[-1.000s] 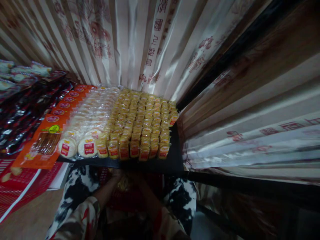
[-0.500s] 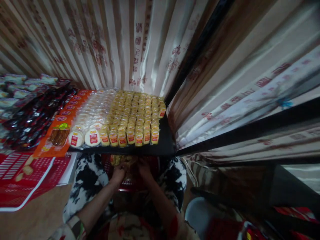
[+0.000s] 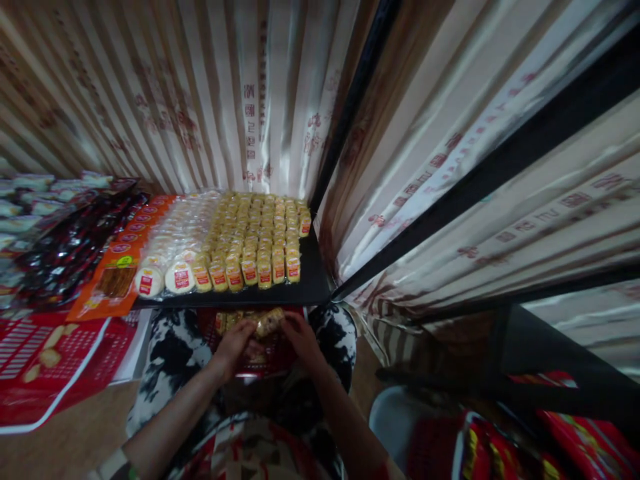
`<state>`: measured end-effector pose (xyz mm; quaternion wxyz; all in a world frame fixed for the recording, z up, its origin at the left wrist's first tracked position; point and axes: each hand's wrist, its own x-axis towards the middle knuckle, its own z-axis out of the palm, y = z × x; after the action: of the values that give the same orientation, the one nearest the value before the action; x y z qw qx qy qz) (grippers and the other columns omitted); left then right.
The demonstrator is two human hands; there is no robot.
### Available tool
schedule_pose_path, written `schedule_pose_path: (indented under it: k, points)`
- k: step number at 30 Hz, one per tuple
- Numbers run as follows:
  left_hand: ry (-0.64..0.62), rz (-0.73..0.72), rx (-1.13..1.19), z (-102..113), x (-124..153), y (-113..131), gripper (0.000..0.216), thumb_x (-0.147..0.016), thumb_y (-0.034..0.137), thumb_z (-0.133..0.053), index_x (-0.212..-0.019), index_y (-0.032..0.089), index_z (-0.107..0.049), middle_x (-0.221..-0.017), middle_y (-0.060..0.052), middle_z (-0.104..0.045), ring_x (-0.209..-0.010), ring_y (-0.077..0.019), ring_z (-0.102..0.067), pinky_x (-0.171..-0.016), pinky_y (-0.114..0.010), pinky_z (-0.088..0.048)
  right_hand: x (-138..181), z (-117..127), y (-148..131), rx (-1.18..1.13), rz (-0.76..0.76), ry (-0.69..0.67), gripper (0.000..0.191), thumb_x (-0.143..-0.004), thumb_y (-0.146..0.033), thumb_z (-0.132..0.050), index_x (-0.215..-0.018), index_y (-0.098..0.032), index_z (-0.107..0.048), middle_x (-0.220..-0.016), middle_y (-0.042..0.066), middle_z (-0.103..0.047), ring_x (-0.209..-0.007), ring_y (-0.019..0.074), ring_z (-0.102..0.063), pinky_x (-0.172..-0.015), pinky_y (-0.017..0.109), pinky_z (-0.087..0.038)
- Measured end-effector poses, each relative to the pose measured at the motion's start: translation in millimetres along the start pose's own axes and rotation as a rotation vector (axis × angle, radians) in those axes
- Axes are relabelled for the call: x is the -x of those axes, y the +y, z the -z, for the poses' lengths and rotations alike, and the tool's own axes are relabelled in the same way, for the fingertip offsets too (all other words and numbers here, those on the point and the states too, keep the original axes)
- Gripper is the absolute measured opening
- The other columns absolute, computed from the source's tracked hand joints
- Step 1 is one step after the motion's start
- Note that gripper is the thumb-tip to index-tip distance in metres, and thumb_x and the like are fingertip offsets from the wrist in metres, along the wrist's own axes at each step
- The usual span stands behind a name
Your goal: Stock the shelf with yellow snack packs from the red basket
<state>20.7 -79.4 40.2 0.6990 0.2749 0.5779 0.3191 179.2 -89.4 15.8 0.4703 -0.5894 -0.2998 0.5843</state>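
Note:
My left hand (image 3: 235, 345) and my right hand (image 3: 300, 333) are over my lap, just below the shelf's front edge. Between them is a short row of yellow wrapped snack packs (image 3: 271, 322), with the fingers of each hand closed at one end. Beneath is a red basket (image 3: 253, 373) with holes, resting between my knees. More yellow packs (image 3: 225, 323) lie in it, partly hidden by the left hand and the shelf. On the black shelf (image 3: 315, 267), similar yellow packs (image 3: 250, 247) stand in close rows, beside round white packs (image 3: 180, 275).
Left on the shelf lie an orange snack bag (image 3: 113, 280), dark shiny packs (image 3: 70, 247) and white packs (image 3: 30, 200). A red basket (image 3: 95, 353) with a white handle is below. Curtains and a black post (image 3: 350, 113) enclose the shelf. Red packages (image 3: 590, 440) lie lower right.
Both hands have come up a little out of the dark basket, and the row of yellow packs now shows between them. The camera view has shifted slightly to the right.

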Motion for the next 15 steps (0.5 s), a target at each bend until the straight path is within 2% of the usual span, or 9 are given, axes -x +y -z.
schedule_pose_path:
  k: [3, 5, 7, 10, 13, 15]
  points:
    - [-0.066, -0.083, -0.057, -6.8, 6.8, 17.7, 0.03, -0.075, 0.042, -0.058, -0.087, 0.016, -0.051, -0.063, 0.002, -0.06, -0.038, -0.0091, -0.054, -0.032, -0.017, -0.035, 9.6, -1.2, -15.9, -0.072, -0.045, 0.025, 0.048, -0.057, -0.055, -0.073, -0.085, -0.018, -0.064, -0.077, 0.003, -0.066, -0.071, 0.0188, -0.062, -0.062, 0.028, -0.048]
    - [-0.093, -0.132, -0.07, -10.5, 8.8, 27.1, 0.03, -0.075, 0.041, -0.057, -0.09, 0.015, -0.052, -0.06, 0.002, -0.06, -0.037, -0.0082, -0.052, -0.032, -0.016, -0.035, 14.6, -1.4, -24.5, -0.093, -0.019, 0.053, 0.05, -0.057, -0.057, -0.073, -0.086, -0.018, -0.063, -0.077, 0.002, -0.065, -0.068, 0.0174, -0.06, -0.06, 0.027, -0.047]
    - [-0.115, -0.113, -0.026, -13.8, 9.6, 34.8, 0.025, -0.077, 0.037, -0.055, -0.089, 0.014, -0.053, -0.056, 0.002, -0.059, -0.036, -0.0075, -0.05, -0.032, -0.015, -0.033, 18.5, -0.1, -33.0, -0.084, 0.037, 0.055, 0.052, -0.059, -0.057, -0.071, -0.094, -0.019, -0.063, -0.08, 0.002, -0.065, -0.068, 0.0161, -0.059, -0.06, 0.026, -0.047]
    - [-0.121, 0.048, 0.162, -19.4, 11.3, 44.3, 0.014, -0.082, 0.025, -0.047, -0.08, 0.013, -0.054, -0.048, 0.003, -0.053, -0.032, -0.005, -0.045, -0.031, -0.013, -0.029, 21.4, 4.4, -46.7, -0.028, 0.119, -0.048, 0.053, -0.068, -0.057, -0.064, -0.107, -0.021, -0.061, -0.079, 0.001, -0.065, -0.068, 0.0145, -0.058, -0.064, 0.026, -0.047]
    - [-0.073, 0.232, 0.359, -25.9, 15.8, 51.1, 0.017, -0.086, 0.016, -0.04, -0.073, 0.013, -0.051, -0.042, 0.005, -0.046, -0.029, -0.0027, -0.04, -0.029, -0.01, -0.025, 19.5, 8.9, -57.8, 0.032, 0.236, -0.181, 0.052, -0.072, -0.052, -0.063, -0.112, -0.021, -0.059, -0.08, 0.001, -0.064, -0.072, 0.0144, -0.059, -0.068, 0.026, -0.048]
    - [-0.06, 0.317, 0.417, -29.8, 18.9, 53.3, 0.021, -0.088, 0.014, -0.037, -0.072, 0.014, -0.05, -0.04, 0.006, -0.045, -0.028, -0.0029, -0.04, -0.028, -0.01, -0.024, 15.6, 10.2, -61.4, 0.081, 0.286, -0.195, 0.048, -0.071, -0.05, -0.064, -0.109, -0.02, -0.059, -0.075, 0.0, -0.062, -0.068, 0.0133, -0.058, -0.063, 0.025, -0.047]
